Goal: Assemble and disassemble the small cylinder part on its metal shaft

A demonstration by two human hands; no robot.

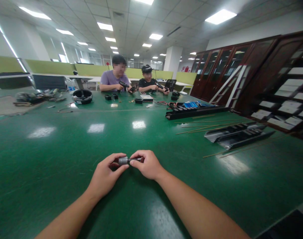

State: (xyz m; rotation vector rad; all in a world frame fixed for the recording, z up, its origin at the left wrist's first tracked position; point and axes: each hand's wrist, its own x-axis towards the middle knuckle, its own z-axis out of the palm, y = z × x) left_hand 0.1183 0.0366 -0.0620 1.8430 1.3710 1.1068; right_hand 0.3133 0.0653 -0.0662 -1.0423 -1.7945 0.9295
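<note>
A short grey metal cylinder [122, 161] lies on its side between the fingers of my left hand [107, 172], thumb below and index finger above. From its right end a thin dark and silver shaft [136, 159] runs in line with it. My right hand [147, 164] pinches this shaft between thumb and fingers, which hide part of it. Both hands are close together over the near middle of the green table [66, 149]. Whether cylinder and shaft are one piece or two, I cannot tell.
Dark metal channels [238, 136] and thin rods [201, 127] lie to the right, with a longer black channel [191, 111] behind. Across the table two people [115, 78] hold dark tools. A black headset [82, 96] and small black trays [138, 101] stand farther back.
</note>
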